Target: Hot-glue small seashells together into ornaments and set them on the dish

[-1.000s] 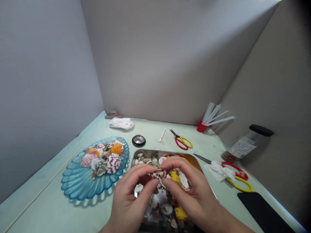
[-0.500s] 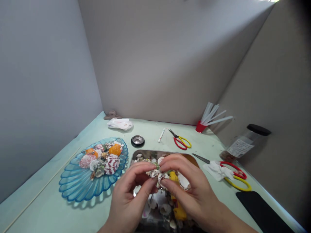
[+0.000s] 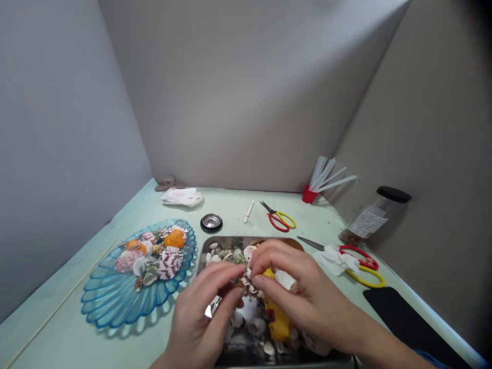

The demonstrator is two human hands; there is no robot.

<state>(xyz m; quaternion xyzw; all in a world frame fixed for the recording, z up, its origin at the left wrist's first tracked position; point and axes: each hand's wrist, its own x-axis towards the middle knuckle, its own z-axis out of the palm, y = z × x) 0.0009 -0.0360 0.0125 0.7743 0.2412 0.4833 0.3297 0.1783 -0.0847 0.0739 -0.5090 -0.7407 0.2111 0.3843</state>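
Note:
My left hand [image 3: 200, 318] and my right hand [image 3: 303, 300] meet over a metal tray [image 3: 203, 251] filled with several small seashells. The fingertips of both hands pinch a small brown-and-white spotted shell [image 3: 246, 279] between them, just above the tray. A yellow object [image 3: 277, 320] lies in the tray under my right hand. To the left stands a blue scalloped glass plate [image 3: 111, 302] holding several larger red-striped and orange shells.
Behind the tray are a small round metal cap [image 3: 211, 222], a white stick [image 3: 248, 210] and red-yellow scissors [image 3: 280, 219]. More scissors on tissue [image 3: 355, 261], a black-lidded jar [image 3: 371, 218], a red cup of sticks [image 3: 310, 193] and a black pad [image 3: 407, 320] sit right.
The view has shifted, so everything sits a little further left and lower. My hands have sunk slightly toward the tray, still pinching the small shell.

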